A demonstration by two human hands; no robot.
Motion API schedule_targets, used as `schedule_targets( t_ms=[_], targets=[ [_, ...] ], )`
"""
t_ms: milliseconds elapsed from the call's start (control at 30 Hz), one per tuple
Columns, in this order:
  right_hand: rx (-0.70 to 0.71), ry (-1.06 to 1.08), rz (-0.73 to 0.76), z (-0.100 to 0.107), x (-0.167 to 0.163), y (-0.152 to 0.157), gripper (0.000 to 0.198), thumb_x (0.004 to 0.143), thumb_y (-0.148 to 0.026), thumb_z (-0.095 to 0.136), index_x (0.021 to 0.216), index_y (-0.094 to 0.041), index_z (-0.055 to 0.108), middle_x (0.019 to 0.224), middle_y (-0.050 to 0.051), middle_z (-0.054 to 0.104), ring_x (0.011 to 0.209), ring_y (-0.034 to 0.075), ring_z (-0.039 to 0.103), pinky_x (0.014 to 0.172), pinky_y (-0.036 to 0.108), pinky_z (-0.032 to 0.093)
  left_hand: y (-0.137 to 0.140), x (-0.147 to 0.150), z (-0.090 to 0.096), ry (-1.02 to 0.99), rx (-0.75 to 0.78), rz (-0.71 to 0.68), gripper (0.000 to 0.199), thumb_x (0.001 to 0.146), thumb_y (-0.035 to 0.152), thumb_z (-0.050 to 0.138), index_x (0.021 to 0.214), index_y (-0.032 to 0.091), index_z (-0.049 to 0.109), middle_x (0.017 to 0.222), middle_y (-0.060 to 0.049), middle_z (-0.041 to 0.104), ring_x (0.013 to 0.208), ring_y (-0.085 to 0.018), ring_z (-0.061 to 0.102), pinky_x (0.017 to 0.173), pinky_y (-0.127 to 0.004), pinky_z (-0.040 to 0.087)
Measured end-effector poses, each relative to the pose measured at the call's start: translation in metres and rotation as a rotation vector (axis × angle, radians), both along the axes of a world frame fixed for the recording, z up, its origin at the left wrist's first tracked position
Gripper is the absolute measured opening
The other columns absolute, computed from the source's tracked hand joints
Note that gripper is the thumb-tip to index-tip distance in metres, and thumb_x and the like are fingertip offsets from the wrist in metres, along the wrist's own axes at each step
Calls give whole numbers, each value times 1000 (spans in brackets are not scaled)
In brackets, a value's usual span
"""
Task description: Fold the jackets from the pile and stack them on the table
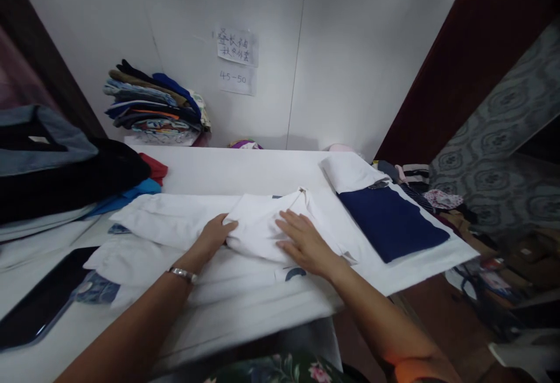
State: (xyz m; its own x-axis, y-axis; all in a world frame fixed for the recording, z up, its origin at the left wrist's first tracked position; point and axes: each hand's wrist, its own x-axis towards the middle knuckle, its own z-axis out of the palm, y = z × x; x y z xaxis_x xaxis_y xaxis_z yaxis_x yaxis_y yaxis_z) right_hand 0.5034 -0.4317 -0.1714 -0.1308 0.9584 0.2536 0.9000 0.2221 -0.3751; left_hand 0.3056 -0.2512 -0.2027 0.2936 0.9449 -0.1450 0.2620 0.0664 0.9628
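Observation:
A white garment [258, 214] with dark printed patches lies partly folded on the white table [245, 167]. At the left edge of its folded-over part, my left hand [216, 232] pinches the fabric between thumb and fingers; a bracelet is on that wrist. My right hand [308, 246] rests palm down with fingers spread on the folded part, which has wrinkles around it. Bits of blue denim [98, 288] show at the garment's left end. To the right of my right hand lies a folded navy garment [394, 222], with a white folded cloth [354, 171] at its back end.
A dark-screened phone or tablet [46, 292] lies at the left. Behind it are heaped dark clothes [56, 167]. A stack of folded clothes [153, 103] stands by the wall, near handwritten paper notes [236, 59]. More clothes [441, 198] are piled beyond the table's right edge.

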Motion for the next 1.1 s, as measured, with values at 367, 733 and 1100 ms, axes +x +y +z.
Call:
schedule_targets(
  t_ms=[367, 733, 1100],
  targets=[
    [-94, -276, -335, -55, 31, 0, 56, 94, -46, 50, 140, -14, 48, 151, 19, 38, 142, 35, 30, 115, 53, 22, -32, 32, 24, 513, 962, -178, 56, 89, 48, 45, 134, 15, 49, 145, -17, 48, 134, -30, 43, 109, -48, 37],
    [126, -39, -296, -37, 88, 24, 42, 94, -23, 43, 132, -17, 56, 144, 14, 49, 139, 27, 38, 113, 48, 33, -17, 54, 9, 639, 733, -393, 56, 92, 51, 35, 129, 14, 56, 132, -13, 61, 122, -29, 55, 105, -44, 40],
    [4, 295, -226, -16, 120, 93, 15, 79, -24, 54, 80, -19, 69, 75, 2, 68, 80, 20, 64, 82, 36, 47, 18, 52, 15, 592, 512, -346, 65, 83, 58, 45, 129, 13, 57, 145, -13, 50, 136, -27, 42, 114, -38, 29]
  ],
)
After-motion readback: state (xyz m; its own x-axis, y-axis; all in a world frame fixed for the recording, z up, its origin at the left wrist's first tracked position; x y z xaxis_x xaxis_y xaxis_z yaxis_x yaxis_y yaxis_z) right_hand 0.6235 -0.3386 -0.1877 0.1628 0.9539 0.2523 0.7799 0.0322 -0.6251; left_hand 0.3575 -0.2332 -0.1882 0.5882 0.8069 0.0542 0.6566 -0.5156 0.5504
